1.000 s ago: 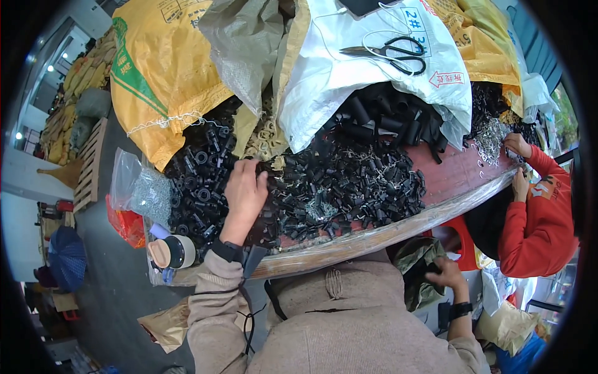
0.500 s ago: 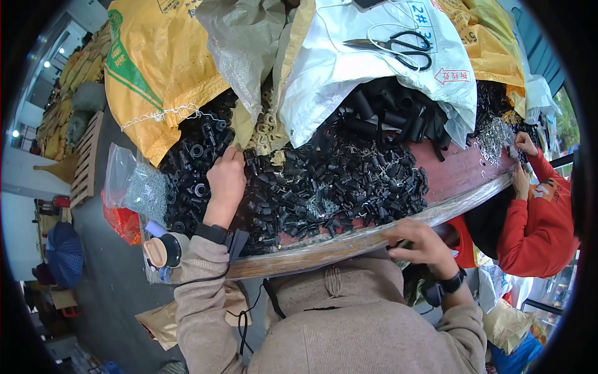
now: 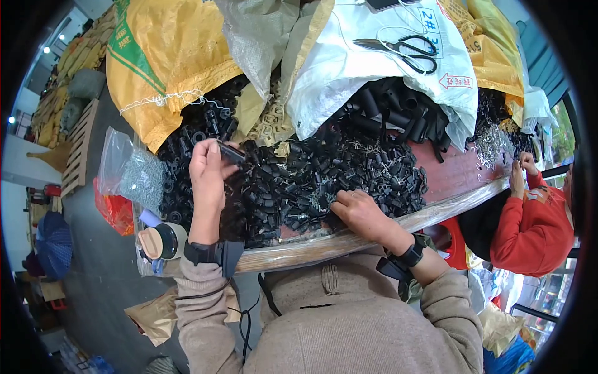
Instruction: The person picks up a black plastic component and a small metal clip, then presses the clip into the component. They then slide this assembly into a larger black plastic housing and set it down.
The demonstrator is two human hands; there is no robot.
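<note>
I have my left hand (image 3: 207, 177) raised over the left part of the heap (image 3: 299, 181), fingers pinched narrow on one black part (image 3: 230, 151), which sits at the fingertips just above the pile. My right hand (image 3: 360, 213) lies palm down on the near edge of the heap, fingers curled into the small black parts; I cannot tell whether it has anything gripped. The heap covers the red table (image 3: 458, 177), whose wooden rim runs right in front of my chest. Behind the heap a white sack (image 3: 380, 68) spills black tubes (image 3: 398, 109), with scissors (image 3: 402, 48) lying on top of it. A yellow sack (image 3: 168, 62) leans at the left, and a grey sack (image 3: 261, 43) hangs between the two. Beside my left wrist a roll of tape (image 3: 161, 241) sits at the table edge, near a clear bag (image 3: 131, 171) of small grey pieces. At the far right a person in a red sleeve (image 3: 532, 221) works at the table end, both hands near a spread of small metal bits
</note>
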